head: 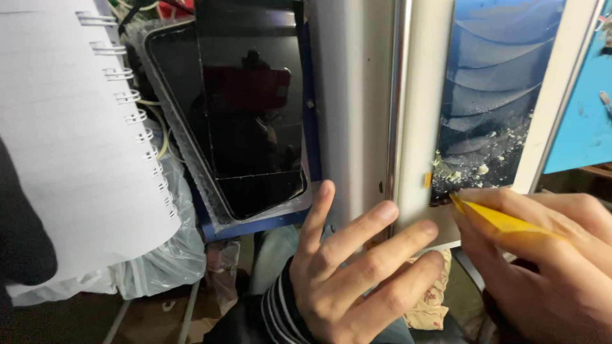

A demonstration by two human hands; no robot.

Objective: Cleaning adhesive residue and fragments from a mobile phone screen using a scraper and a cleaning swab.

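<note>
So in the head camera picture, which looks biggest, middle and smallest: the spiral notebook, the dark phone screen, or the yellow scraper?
1. Spiral notebook, largest, though it sits nearer the camera, which may exaggerate it.
2. Dark phone screen.
3. Yellow scraper, smallest, partly hidden in the right hand.

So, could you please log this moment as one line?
left hand: steadies white device frame | right hand: holds yellow scraper at blue panel corner | crumbs on panel

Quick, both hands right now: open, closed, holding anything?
Left hand: open, fingers spread flat against the white-framed tablet device.
Right hand: closed on a thin yellow plastic pry tool, tip at the cracked screen edge.
</note>
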